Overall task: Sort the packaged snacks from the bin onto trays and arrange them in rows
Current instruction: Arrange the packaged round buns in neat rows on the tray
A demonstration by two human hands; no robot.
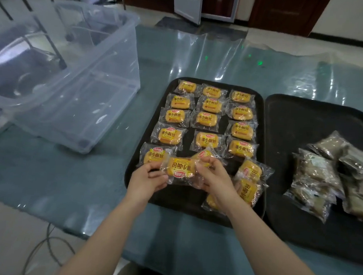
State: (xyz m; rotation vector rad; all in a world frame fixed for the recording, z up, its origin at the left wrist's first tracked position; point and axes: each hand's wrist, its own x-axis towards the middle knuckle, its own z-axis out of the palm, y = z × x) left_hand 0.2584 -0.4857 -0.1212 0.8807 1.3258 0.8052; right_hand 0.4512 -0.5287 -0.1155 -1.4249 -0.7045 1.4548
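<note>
A black tray (168, 89) holds several yellow bread packets (208, 105) laid in three rows. Over the tray's near left part, my left hand (147, 178) and my right hand (215, 178) pinch the two ends of one yellow bread packet (180, 167), turned upside down. Another packet (205, 154) lies tilted just behind my right fingers. A few loose yellow packets (249, 179) are heaped at the tray's near right corner. The clear plastic bin (78, 67) stands at the left with nothing visible inside.
A second black tray (304, 128) at the right carries a pile of brown packaged snacks (320, 177). Shiny clear film covers the green table (67, 183). A cable lies on the floor at the bottom left.
</note>
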